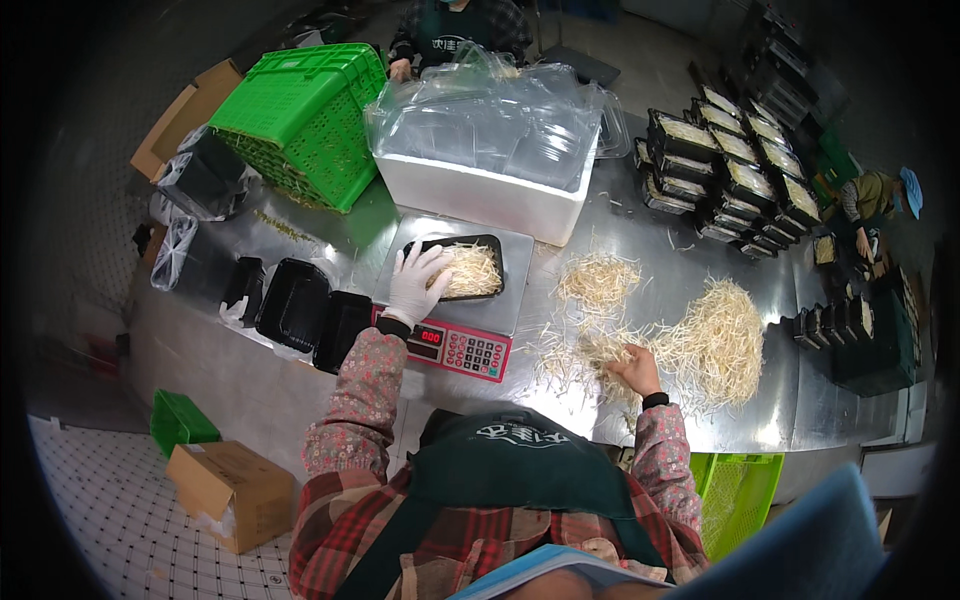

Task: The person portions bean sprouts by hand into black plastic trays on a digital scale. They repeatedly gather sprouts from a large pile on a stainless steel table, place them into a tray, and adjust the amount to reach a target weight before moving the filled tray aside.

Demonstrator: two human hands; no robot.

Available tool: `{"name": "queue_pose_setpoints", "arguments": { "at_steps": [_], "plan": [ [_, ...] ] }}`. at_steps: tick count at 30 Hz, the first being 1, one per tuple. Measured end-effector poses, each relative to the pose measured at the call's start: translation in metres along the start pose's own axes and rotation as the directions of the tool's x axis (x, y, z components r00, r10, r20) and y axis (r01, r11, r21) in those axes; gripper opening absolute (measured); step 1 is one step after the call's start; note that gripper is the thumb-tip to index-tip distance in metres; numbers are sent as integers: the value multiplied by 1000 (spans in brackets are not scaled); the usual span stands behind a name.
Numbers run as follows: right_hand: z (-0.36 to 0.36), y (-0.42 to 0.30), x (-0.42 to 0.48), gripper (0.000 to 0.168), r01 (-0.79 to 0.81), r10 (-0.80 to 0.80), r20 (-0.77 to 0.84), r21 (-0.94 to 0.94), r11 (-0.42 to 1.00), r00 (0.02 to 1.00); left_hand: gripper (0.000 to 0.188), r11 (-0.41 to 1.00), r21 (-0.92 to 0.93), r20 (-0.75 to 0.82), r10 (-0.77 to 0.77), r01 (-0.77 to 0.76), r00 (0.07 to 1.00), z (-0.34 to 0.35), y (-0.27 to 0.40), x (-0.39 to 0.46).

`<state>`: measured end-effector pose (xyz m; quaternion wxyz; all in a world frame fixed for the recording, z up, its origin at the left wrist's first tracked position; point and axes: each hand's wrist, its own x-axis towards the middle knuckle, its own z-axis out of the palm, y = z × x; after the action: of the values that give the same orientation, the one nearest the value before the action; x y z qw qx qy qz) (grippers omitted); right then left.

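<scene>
My left hand (417,285), in a white glove, rests on the left end of a black plastic tray (501,262) of bean sprouts (471,271). The tray sits on the metal plate of a red digital scale (469,352). Bare, my right hand (636,370) has its fingers in loose bean sprouts (606,349) on the steel table; whether it grips any is unclear. A smaller heap of sprouts (598,281) lies above that hand, and a large pile (716,345) lies to its right. Empty black trays (294,304) stand left of the scale.
Behind the scale, a white foam box (480,195) holds clear plastic lids (510,127). A green crate (300,120) stands at back left, stacked filled trays (739,165) at back right. One person (457,34) stands across the steel table (555,360); another (874,202) is at far right.
</scene>
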<state>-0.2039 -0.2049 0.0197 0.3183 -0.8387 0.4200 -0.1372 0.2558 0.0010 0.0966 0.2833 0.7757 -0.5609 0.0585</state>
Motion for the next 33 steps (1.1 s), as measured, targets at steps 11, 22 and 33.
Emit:
{"name": "queue_pose_setpoints", "arguments": {
  "at_steps": [11, 22, 33],
  "plan": [
    [-30, -269, 105, 41, 474, -509, 66, 279, 835, 858, 43, 735, -677, -94, -132, 34, 987, -6, 19, -9],
    [52, -302, 154, 65, 654, -565, 416, -101, 750, 712, 45, 993, -114, 29, -8, 11, 1000, 5, 19, -6],
    [36, -288, 151, 47, 662, -645, 314, 63, 747, 697, 48, 980, -197, 9, -4, 6, 1000, 4, 22, -7]
  ]
}}
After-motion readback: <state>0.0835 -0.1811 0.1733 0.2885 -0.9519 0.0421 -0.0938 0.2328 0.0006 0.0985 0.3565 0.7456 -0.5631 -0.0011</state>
